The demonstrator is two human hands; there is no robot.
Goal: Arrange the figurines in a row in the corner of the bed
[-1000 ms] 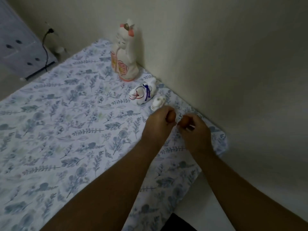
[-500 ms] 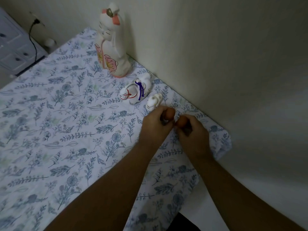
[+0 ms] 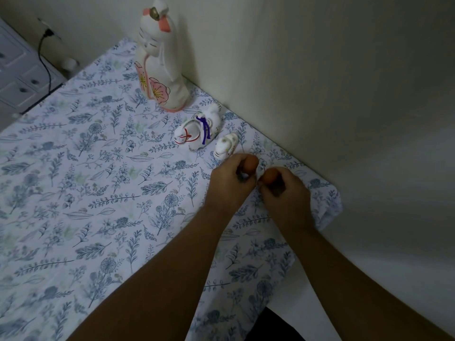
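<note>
Three white figurines stand in a row along the wall on the floral bed sheet (image 3: pixel 98 193): a tall one with pink ears and flowers (image 3: pixel 160 70), a middle one with a purple cord and red lines (image 3: pixel 197 131), and a small one (image 3: pixel 225 146). Just in front of the small one, my left hand (image 3: pixel 230 185) is closed on a small orange-brown figurine (image 3: pixel 251 163). My right hand (image 3: pixel 286 196) is right beside it, closed on a second orange-brown figurine (image 3: pixel 269 175). Both pieces are mostly hidden by my fingers, near the bed's corner.
The wall (image 3: pixel 320 82) runs close behind the row. The sheet's corner (image 3: pixel 330 205) hangs off just right of my right hand. A grey drawer unit (image 3: pixel 14 77) and a black cable (image 3: pixel 45 65) are at the far left, beyond the bed.
My hands have stayed together near the corner, with the orange-brown pieces showing more at my fingertips. The view has shifted a little; the three white figurines have not moved.
</note>
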